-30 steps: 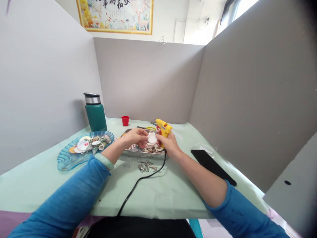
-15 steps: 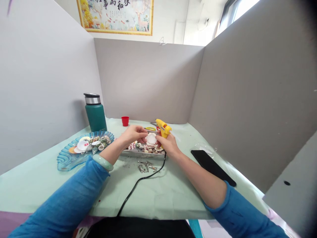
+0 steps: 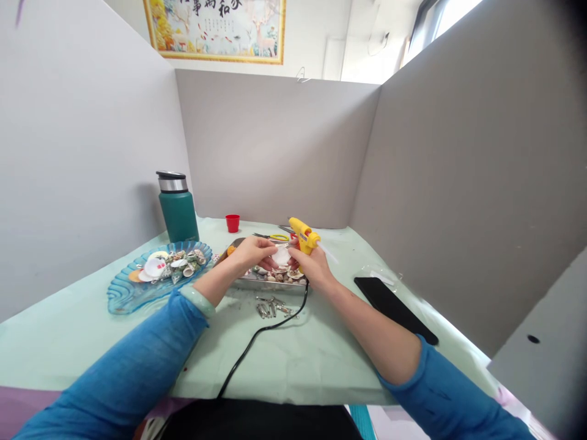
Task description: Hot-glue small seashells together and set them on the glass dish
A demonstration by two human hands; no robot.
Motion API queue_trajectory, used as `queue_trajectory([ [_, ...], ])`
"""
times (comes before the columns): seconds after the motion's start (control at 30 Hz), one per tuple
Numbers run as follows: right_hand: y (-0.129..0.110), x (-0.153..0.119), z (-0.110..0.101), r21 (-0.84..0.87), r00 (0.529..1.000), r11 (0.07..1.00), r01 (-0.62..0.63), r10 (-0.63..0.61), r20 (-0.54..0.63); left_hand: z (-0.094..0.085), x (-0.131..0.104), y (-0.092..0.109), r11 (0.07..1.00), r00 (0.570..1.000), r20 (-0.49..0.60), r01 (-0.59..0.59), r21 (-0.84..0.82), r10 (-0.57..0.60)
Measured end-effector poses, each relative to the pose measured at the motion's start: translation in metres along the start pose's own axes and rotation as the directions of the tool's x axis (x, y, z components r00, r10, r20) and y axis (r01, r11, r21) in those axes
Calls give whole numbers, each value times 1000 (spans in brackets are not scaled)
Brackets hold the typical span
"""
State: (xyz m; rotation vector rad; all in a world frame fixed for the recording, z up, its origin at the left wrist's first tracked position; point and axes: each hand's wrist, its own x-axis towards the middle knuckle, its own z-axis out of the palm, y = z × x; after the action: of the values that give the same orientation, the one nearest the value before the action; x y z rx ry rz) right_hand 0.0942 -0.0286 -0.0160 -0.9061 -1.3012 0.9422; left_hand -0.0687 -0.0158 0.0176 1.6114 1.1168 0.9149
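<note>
Between my hands is a white shell-like disc [image 3: 281,255], above a metal tray [image 3: 257,285] of seashells. My left hand [image 3: 257,252] pinches the disc's left edge with thumb and fingers. My right hand [image 3: 312,264] is closed around the handle of a yellow glue gun [image 3: 302,233], and its thumb and fingertips also touch the disc's right side. The gun's nozzle points up and away to the left, and a clear glue stick sticks out of its back. A black cord [image 3: 257,335] runs from its handle toward the table's near edge.
A blue shell-shaped dish [image 3: 126,294] with seashells lies left, before a green bottle [image 3: 178,214]. Small metal clips [image 3: 274,307] lie near the tray. Behind it are a red cup [image 3: 232,223] and yellow-handled scissors [image 3: 279,237]. A black slab [image 3: 395,310] lies right. Grey panels surround the table.
My left hand has shifted slightly right along with the disc, which now appears more tilted. More of the tray's left end shows. The glue gun stays in my right hand, nearly unmoved.
</note>
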Motion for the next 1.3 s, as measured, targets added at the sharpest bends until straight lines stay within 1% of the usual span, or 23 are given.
queue_trajectory([
  [0.1, 2, 1, 1, 10, 1000, 1000, 16, -16, -27, -1, 4, -5, 995, 999, -35, -32, 98, 35],
  [0.2, 2, 1, 1, 10, 998, 1000, 1, 0, -59, 0, 7, -9, 981, 997, -32, -61, 183, 68],
  [0.3, 3, 2, 1, -7, 998, 1000, -15, 14, -61, 2, 5, -8, 986, 996, -8, -82, 144, 84],
  [0.37, 5, 3, 1, -13, 997, 1000, -13, 12, -82, 3, 3, -7, 989, 995, -12, -93, 112, 95],
  [0.47, 7, 4, 0, 2, 994, 1000, -4, 4, -110, 5, 2, -8, 988, 995, 8, -97, 122, 96],
  [0.57, 6, 4, 0, 9, 997, 1000, 11, -10, -76, 5, 4, -11, 986, 995, 41, -99, 132, 94],
  [0.67, 4, 2, 0, 10, 998, 1000, 22, -21, -53, 6, 3, -12, 994, 996, 50, -83, 68, 80],
  [0.8, 3, 1, 1, 34, 997, 999, 22, -19, -80, 6, -1, -9, 997, 996, 84, 13, -77, -7],
  [0.9, 3, 1, 1, 32, 996, 999, 29, -26, -80, 6, -2, -8, 977, 990, 133, 78, -197, -52],
  [1.0, 4, 2, 0, 16, 997, 999, 30, -28, -73, 6, 0, -10, 949, 991, 121, 87, -303, -53],
  [1.07, 6, 3, -1, 8, 997, 1000, 30, -29, -75, 6, 1, -11, 945, 992, 114, 81, -318, -47],
  [1.2, 8, 5, -1, 0, 996, 1000, 23, -23, -87, 6, 3, -13, 957, 992, 117, 66, -282, -34],
  [1.3, 7, 5, -1, 7, 996, 1000, 17, -16, -87, 5, 5, -14, 958, 997, 71, 34, -283, -15],
])
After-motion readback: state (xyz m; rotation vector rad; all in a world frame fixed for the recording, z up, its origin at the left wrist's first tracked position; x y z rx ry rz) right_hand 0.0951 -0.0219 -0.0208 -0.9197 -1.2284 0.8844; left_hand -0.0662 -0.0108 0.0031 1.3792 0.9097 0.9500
